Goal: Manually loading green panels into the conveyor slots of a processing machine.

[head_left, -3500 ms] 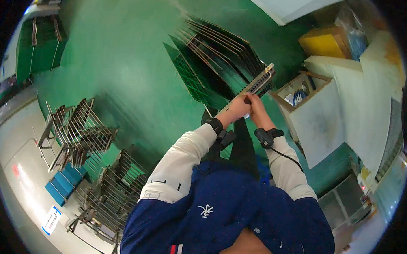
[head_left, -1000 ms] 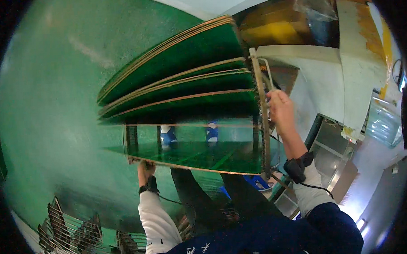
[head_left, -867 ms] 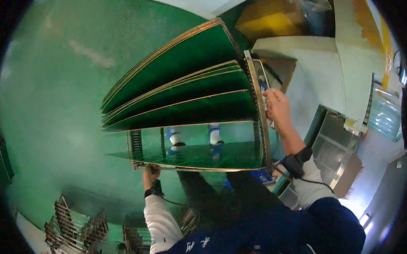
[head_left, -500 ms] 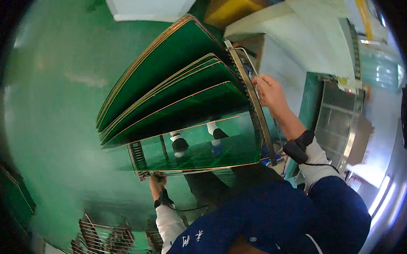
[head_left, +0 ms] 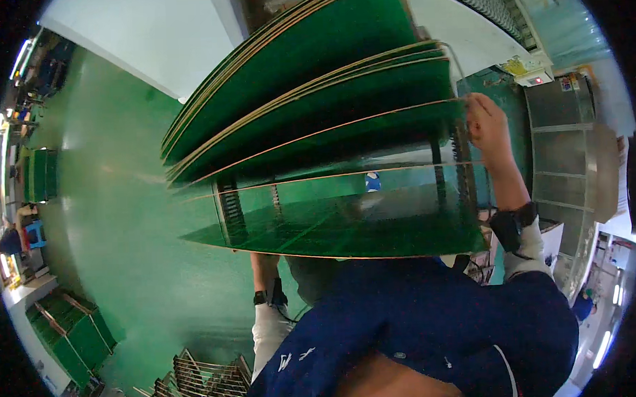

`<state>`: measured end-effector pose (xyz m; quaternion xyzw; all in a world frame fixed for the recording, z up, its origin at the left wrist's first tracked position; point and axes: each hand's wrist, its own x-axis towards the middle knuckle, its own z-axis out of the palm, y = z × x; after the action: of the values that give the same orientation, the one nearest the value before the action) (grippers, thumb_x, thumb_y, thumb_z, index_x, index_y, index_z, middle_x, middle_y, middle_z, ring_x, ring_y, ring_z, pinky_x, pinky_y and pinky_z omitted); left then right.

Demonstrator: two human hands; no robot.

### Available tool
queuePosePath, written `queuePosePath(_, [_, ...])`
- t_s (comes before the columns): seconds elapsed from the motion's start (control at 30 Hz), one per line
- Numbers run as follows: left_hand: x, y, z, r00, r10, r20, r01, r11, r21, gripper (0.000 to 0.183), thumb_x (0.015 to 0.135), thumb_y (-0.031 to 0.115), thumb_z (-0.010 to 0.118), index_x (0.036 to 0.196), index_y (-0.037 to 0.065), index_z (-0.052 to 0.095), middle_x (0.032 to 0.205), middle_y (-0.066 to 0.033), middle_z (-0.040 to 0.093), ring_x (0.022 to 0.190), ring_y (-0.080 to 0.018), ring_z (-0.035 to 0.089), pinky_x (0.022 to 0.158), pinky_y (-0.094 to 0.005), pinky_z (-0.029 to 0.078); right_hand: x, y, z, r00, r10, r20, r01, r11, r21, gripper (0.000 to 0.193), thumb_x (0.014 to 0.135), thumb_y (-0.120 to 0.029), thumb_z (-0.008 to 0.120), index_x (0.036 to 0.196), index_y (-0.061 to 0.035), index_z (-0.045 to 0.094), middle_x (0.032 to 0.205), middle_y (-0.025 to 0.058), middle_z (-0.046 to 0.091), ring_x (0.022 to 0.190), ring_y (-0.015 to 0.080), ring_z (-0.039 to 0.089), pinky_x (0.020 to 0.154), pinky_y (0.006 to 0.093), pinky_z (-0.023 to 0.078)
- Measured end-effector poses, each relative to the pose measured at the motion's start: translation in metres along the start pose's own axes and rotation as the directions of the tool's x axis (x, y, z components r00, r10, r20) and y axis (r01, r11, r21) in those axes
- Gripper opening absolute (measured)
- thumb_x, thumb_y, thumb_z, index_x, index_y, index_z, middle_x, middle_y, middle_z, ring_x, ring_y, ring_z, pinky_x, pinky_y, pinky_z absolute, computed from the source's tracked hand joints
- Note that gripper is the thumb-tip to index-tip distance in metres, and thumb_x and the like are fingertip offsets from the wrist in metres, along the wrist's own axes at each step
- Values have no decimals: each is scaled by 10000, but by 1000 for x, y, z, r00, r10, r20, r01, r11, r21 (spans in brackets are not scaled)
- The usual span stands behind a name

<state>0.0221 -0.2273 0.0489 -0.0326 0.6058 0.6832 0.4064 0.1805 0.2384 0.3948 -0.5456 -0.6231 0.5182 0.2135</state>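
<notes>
A metal rack (head_left: 231, 205) with slotted sides holds several large, thin green panels (head_left: 347, 229) that look like circuit boards, standing in slots with gaps between some of them. My right hand (head_left: 491, 129) is closed around the rack's wire handle at its right side. Below the nearest panel, my left hand (head_left: 264, 262) is at the rack's lower left; the panel covers its fingers, though the rack hangs off the floor between both hands. Dark bands with small devices sit on both my wrists.
Bare metal racks (head_left: 205, 381) stand on the green floor at the lower left, beyond them another rack of green panels (head_left: 70, 333). A white cabinet (head_left: 151, 43) rises ahead. To the right are a grey panelled unit (head_left: 558, 144) and a brown box (head_left: 604, 174).
The rack has swung to the right and come closer to my body, both hands moving along with it. The white cabinet and the left side of the room have come further into view.
</notes>
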Motion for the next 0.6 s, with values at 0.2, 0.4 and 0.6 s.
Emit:
queuePosePath(0.2, [0,45,156,983,142,113,-161,969,186,173,851,136,517,984,25,517,860,-103,586,766,-216,553,650,-318,450,42,34,-195,912,-401,-90,353,876,-328,160,850,-98,478,944,-21,582,734,-18,480,524,34,389,434,189,289])
queuePosePath(0.4, [47,59,277,966,-238,-95,147,818,-556,219,909,217,475,774,53,421,617,-54,400,557,-192,422,632,-350,424,104,110,-324,879,-448,-164,399,879,-261,257,824,-41,494,1066,5,566,929,27,553,639,67,467,530,190,383])
queuePosePath(0.6, [68,29,312,860,-464,-213,275,772,-573,243,920,229,448,777,36,412,622,-76,417,534,-228,439,594,-411,461,144,158,-340,913,-368,-174,325,916,-234,259,841,-80,496,1085,-23,560,873,37,573,628,94,494,514,222,404])
